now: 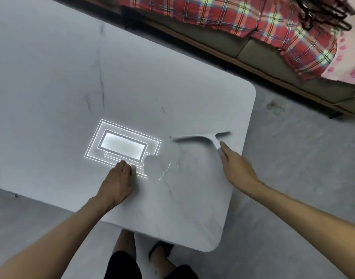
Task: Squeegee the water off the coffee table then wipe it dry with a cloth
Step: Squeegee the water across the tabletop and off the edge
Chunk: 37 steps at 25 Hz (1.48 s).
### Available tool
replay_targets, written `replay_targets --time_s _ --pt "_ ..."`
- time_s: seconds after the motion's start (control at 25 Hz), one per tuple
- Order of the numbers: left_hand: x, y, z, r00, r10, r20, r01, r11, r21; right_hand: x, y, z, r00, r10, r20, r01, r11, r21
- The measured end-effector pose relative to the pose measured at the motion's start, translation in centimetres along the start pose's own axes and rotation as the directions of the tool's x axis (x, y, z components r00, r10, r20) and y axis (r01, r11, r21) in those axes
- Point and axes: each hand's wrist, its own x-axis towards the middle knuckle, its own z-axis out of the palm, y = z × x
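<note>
I'm squeegeeing: my right hand (236, 168) curls round the squeegee (202, 137) handle, blade on the coffee table (51, 77) near its right edge. My left hand (116, 182) presses flat near the front edge. Next, I'd drag the wet patch (154, 166) off an edge.

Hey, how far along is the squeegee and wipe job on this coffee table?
Early, at the squeegee stage. Done: nothing looks clearly finished. In hand: the right hand grips the squeegee, blade down on the coffee table; the left hand rests on the top. Left: a water patch beside the left hand, and no cloth is in view, so drying has not begun.
</note>
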Motion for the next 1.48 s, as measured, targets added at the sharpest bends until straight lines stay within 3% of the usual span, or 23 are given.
replay_targets --time_s 0.16,0.32,0.44,0.56,0.68,0.84,1.04,1.2,1.32,1.48 --pt "-2.6 -3.3 1.0 0.96 -0.268 -0.081 0.267 0.963 -0.026 11.4 -7.4 -1.8 0.982 0.187 -0.04 -0.159 0.916 0.368" --pt "-4.9 -7.1 1.9 0.919 -0.389 -0.07 0.387 0.921 -0.044 16.9 -15.5 1.4 0.984 0.162 -0.068 -0.134 0.943 0.303" --pt "-6.1 -8.6 2.2 0.924 -0.376 -0.07 0.375 0.926 -0.034 14.6 -20.6 6.1 0.995 0.075 -0.062 -0.052 0.948 0.315" --pt "-7.0 -9.0 2.3 0.938 -0.344 -0.046 0.342 0.939 -0.044 7.8 -22.2 11.8 0.965 -0.261 0.037 0.26 0.965 0.023" --pt "-7.9 -8.8 1.9 0.938 -0.345 -0.04 0.336 0.93 -0.15 0.8 -19.4 14.5 0.881 -0.425 0.21 0.449 0.889 -0.088" --pt "-9.7 -8.6 2.1 0.93 -0.364 -0.053 0.342 0.909 -0.24 -4.2 -12.1 13.5 0.823 -0.464 0.329 0.535 0.828 -0.171" --pt "-11.0 -8.4 3.2 0.946 -0.321 -0.045 0.303 0.925 -0.229 -7.4 -2.3 8.8 0.873 -0.359 0.332 0.473 0.788 -0.393" --pt "-11.8 -8.6 4.2 0.941 -0.329 -0.086 0.295 0.916 -0.271 -9.5 -0.4 5.7 0.908 -0.315 0.277 0.411 0.797 -0.443" --pt "-12.5 -9.1 4.5 0.907 -0.401 -0.13 0.346 0.884 -0.314 -9.9 -4.3 7.9 0.808 -0.464 0.363 0.58 0.736 -0.349" --pt "-13.6 -9.9 4.4 0.884 -0.422 -0.201 0.353 0.884 -0.306 -9.8 -11.2 15.0 0.523 -0.63 0.575 0.85 0.433 -0.299"
